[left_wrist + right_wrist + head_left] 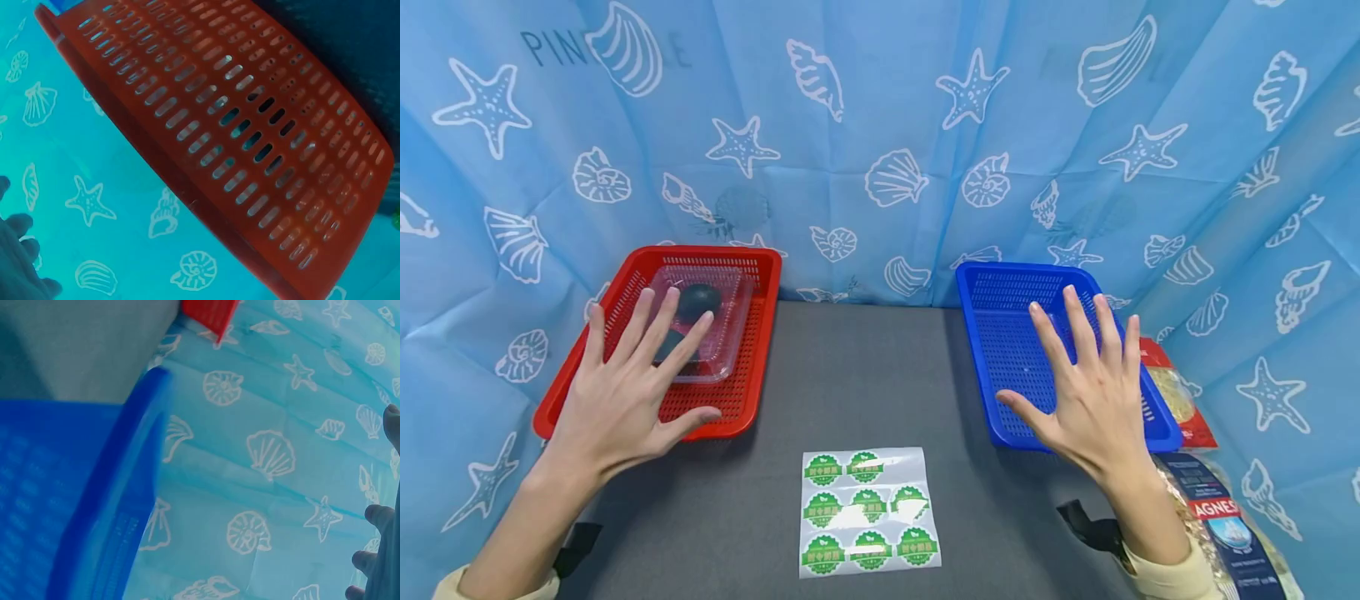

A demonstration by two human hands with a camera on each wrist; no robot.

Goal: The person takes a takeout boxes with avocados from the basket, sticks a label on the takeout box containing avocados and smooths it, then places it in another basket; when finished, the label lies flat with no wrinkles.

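Note:
My left hand (625, 392) is spread with straight fingers over the red basket (748, 392) and holds nothing. Inside that basket lies a clear plastic box (730, 333) with dark rounded items (698, 302) in it, partly hidden behind my fingers. On the right, my right hand (1093, 400) is likewise spread, above the near part of the blue basket (1007, 350), with nothing in its grasp. Between the hands, toward the front of the grey table, lies a sheet of round green stickers (870, 512). The wrist views show the sides of the red basket (206, 125) and blue basket (106, 487).
Right of the blue basket lie a red food packet (1180, 392) and a dark-labelled bag marked AGNES (1232, 525). A blue curtain (880, 108) with white shells and starfish hangs behind and along both sides of the grey table (865, 367).

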